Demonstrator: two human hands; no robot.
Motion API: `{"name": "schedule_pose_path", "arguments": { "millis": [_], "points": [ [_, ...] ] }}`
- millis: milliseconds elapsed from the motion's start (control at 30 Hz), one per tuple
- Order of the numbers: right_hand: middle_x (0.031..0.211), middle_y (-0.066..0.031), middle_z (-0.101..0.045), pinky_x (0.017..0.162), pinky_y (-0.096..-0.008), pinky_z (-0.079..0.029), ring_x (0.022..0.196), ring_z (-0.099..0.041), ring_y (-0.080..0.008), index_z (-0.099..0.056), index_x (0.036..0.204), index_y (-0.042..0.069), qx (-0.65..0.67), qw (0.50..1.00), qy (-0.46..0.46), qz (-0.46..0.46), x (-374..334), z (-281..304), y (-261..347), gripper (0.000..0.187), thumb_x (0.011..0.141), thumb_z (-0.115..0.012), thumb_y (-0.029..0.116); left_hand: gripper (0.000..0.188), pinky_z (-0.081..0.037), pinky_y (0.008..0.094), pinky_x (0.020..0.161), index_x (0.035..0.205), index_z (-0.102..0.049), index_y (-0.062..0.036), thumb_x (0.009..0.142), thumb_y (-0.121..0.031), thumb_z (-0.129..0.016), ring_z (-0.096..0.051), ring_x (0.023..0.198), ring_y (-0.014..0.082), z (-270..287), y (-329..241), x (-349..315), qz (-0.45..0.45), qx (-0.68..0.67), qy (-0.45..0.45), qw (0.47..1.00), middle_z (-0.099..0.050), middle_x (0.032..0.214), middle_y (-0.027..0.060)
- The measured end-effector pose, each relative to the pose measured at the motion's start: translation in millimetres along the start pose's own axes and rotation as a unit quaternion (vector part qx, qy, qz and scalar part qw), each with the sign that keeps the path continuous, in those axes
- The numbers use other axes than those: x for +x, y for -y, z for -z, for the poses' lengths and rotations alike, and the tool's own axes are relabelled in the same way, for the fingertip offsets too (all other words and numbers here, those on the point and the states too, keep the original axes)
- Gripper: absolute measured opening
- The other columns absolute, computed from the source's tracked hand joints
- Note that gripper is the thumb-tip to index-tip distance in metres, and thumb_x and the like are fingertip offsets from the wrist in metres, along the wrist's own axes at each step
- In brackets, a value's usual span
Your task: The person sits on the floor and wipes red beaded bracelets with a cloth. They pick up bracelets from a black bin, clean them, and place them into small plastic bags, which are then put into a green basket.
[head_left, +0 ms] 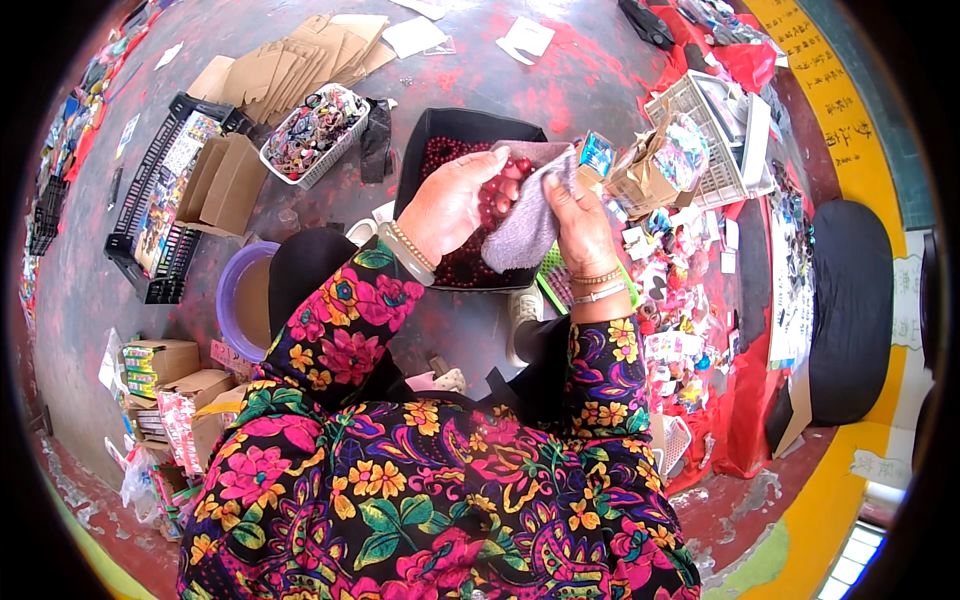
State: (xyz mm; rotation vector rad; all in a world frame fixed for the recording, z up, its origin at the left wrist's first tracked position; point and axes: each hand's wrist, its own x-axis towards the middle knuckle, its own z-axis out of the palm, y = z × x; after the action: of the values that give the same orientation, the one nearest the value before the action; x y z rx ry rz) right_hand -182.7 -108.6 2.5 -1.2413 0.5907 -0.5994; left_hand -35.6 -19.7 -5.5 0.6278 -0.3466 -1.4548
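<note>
My left hand is closed around a bunch of shiny dark-red bead strands, its thumb lying along the top. My right hand pinches a greyish-purple cloth, which drapes against the beads and hides part of them. Both hands are held above a black open box. More dark-red beads fill the box beneath them. Bead bracelets and bangles circle both my wrists.
A green basket sits right of the box. To the left are a white basket of assorted strands, a black crate, a brown carton and a purple tub. Flattened cardboard lies beyond; small packets cover the right side.
</note>
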Motion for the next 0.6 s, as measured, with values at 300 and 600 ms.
{"name": "schedule_pose_path", "arguments": {
  "millis": [300,600],
  "points": [
    [0.076,-0.0030,-0.061,0.061,-0.0261,-0.047,0.068,-0.056,-0.0114,-0.059,0.090,0.001,-0.057,0.997,0.032,0.032,-4.6,-10.4,9.2,0.017,0.091,-0.052,0.017,0.027,-0.044,0.0251,0.061,0.081,-0.059,-0.0061,0.091,-0.029,-0.049,-0.055,0.064,0.0124,-1.7,-0.5,-2.8,0.048,0.099,-0.016,0.994,-0.058,0.071,0.0035],
    [0.080,-0.0016,-0.062,0.065,-0.0242,-0.046,0.070,-0.057,-0.0097,-0.061,0.091,0.003,0.018,1.000,-0.007,-0.013,2.1,0.6,-0.5,0.019,0.090,-0.054,0.021,0.021,-0.042,0.0251,0.063,0.086,-0.059,-0.0074,0.090,-0.026,-0.051,-0.054,0.069,0.0128,3.4,2.6,1.4,0.022,0.011,0.004,1.000,-0.059,0.075,0.0022]
  ]
}}
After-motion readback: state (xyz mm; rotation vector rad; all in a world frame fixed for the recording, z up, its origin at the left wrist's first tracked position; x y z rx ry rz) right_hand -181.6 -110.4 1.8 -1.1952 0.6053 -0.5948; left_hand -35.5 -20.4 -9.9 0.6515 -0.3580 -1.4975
